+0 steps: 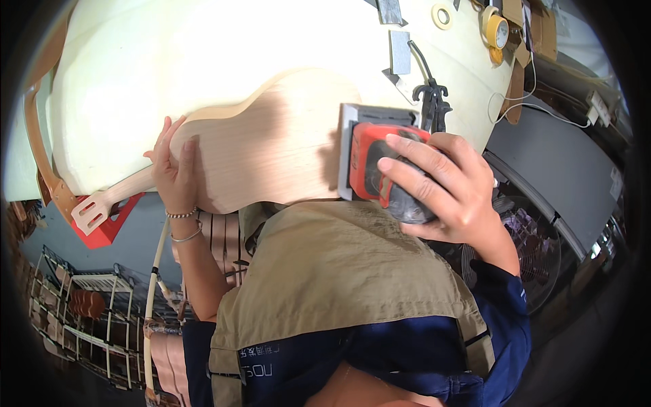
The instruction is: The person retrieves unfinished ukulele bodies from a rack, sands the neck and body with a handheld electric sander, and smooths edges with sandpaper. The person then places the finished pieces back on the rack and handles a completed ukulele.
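Observation:
An unfinished pale-wood ukulele [271, 149] lies across the table's near edge, its broad flat face up and its neck pointing left to a slotted headstock [91, 211]. My left hand [175, 163] grips the body's upper end beside the neck, thumb on the flat face and fingers round the far edge. In my right hand [451, 183] is a red and black electric sander [380, 159], fingers wrapped over its top. The sander is tipped up at the body's wide right end, its grey pad facing left. Whether the pad's lower edge touches the wood, I cannot tell.
The pale table [169, 54] holds grey sanding blocks [400, 52], a black clamp-like tool [432, 102] and tape rolls [442, 16]. A red object [115, 227] sits under the headstock. Racks [88, 312] stand lower left. A fan [529, 251] and white cable [542, 105] are at right.

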`<state>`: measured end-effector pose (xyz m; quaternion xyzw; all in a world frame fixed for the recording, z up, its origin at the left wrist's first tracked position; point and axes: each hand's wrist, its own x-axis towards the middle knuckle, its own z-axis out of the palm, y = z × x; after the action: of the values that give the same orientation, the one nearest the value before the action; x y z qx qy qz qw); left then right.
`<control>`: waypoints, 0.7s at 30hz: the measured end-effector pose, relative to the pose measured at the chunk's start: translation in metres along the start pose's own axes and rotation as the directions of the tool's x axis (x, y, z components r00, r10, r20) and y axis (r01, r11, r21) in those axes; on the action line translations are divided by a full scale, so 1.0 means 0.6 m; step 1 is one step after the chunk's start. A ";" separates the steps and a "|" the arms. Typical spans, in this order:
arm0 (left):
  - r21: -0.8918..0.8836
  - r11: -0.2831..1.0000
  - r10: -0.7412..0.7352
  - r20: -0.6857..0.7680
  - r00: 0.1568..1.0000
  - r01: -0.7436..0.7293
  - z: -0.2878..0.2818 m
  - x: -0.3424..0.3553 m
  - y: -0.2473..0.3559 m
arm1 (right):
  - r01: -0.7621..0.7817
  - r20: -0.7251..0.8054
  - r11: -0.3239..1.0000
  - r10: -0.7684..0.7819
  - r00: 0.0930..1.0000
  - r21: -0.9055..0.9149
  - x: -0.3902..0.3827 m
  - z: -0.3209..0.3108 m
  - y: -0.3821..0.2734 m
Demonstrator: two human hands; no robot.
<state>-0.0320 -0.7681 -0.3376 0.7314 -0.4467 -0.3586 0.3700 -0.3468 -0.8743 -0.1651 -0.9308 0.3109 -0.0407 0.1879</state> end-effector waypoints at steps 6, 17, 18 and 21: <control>0.046 0.999 0.003 0.011 1.000 -0.004 -0.003 0.001 -0.009 | 0.013 -0.022 0.999 -0.012 1.000 0.032 0.027 0.016 0.010; 0.012 1.000 0.005 -0.001 1.000 -0.005 0.001 0.001 -0.007 | 0.060 -0.098 0.998 -0.063 0.993 -0.031 0.052 0.024 0.021; 0.027 1.000 0.012 0.005 1.000 -0.012 0.001 -0.001 -0.008 | 0.067 -0.103 0.998 -0.068 0.992 -0.012 0.051 0.026 0.020; 0.083 0.996 0.016 -0.005 1.000 -0.016 -0.001 0.007 0.000 | 0.076 -0.110 0.997 -0.072 0.991 0.024 0.054 0.029 0.012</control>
<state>-0.0300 -0.7720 -0.3382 0.7436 -0.4660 -0.3346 0.3434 -0.3216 -0.8932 -0.1853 -0.9354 0.2854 -0.1029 0.1819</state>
